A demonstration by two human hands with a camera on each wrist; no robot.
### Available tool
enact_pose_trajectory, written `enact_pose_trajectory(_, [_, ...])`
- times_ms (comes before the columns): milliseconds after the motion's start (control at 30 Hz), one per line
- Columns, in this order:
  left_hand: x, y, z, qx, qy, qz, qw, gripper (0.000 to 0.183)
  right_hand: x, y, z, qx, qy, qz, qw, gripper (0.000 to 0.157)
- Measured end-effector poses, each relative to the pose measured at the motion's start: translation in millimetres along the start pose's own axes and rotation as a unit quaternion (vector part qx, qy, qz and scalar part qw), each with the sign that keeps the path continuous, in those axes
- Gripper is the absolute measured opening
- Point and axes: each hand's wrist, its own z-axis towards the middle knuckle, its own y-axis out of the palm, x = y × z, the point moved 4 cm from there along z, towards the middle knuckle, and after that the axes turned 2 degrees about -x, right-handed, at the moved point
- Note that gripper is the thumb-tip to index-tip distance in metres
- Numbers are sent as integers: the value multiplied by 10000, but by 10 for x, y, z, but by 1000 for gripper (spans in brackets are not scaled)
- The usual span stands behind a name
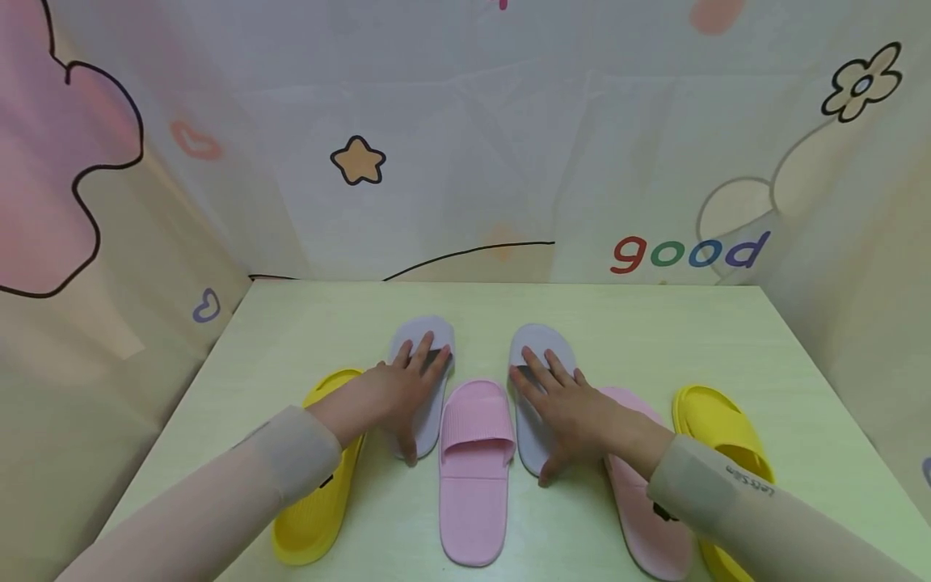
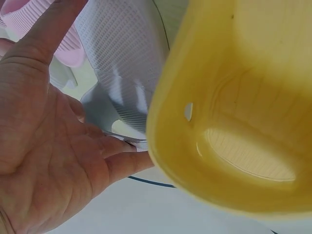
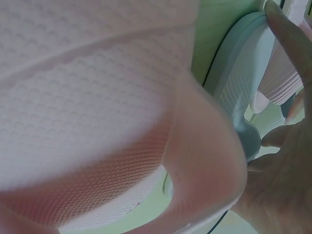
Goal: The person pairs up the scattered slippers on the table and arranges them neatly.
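Two light grey slippers lie toward the far part of the table, toes away from me. My left hand spreads its fingers over the strap of the left grey slipper, thumb along its side. Over the right grey slipper, my right hand lies the same way, fingers extended, thumb near the heel. Between them sits a pink slipper with a ribbed strap. In the left wrist view the palm faces the grey slipper; the right wrist view shows the grey slipper beside the thumb.
A yellow slipper lies under my left forearm. To the right are a second pink slipper, partly behind my right wrist, and another yellow slipper. A printed curtain borders the pale table at the back and sides.
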Motion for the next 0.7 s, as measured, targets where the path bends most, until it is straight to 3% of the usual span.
enact_pose_trajectory(700, [-38,-113,115,-51,75,12,10000,156,56,-50,99,-34,67,-4,10000,147])
